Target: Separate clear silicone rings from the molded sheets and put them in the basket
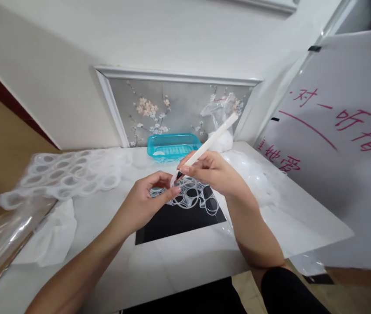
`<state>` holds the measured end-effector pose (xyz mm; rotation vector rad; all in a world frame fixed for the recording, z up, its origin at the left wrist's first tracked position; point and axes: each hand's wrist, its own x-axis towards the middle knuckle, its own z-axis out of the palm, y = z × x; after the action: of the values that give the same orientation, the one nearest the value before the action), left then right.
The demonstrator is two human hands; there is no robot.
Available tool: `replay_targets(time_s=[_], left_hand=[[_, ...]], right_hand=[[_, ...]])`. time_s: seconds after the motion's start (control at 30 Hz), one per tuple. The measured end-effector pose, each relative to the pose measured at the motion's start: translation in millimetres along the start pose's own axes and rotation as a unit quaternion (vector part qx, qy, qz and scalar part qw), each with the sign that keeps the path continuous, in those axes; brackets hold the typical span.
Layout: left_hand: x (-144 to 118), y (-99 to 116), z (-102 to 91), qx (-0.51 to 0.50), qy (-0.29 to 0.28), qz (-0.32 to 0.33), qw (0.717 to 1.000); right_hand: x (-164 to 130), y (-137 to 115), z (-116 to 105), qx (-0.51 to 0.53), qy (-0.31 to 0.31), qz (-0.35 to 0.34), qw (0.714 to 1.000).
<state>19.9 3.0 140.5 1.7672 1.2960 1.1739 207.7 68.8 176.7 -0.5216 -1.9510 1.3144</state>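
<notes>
My right hand (209,171) grips a long white stick-like tool (212,140), its dark tip pointed down toward my left fingers. My left hand (148,198) pinches a small clear plastic piece (174,180) right at the tool's tip. Both hands hover over a clear plastic sheet with round cut-out rings (193,198), which lies on a black mat (172,220) on the white table (185,266).
A turquoise plastic basket (173,145) stands at the back by the flowered wall panel. A clear bag (219,114) sits beside it. More ringed plastic sheets (64,174) lie at the left, white cloth (52,237) below them. A white board with red writing (342,144) leans at the right.
</notes>
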Motion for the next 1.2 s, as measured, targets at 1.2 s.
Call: replay_targets(time_s=[1.2], left_hand=[[-14.4, 4.1, 3.4, -0.281, -0.001, -0.037, 0.959]], right_hand=[[-11.0, 8.8, 49.0, 0.32, -0.124, -0.017, 0.939]])
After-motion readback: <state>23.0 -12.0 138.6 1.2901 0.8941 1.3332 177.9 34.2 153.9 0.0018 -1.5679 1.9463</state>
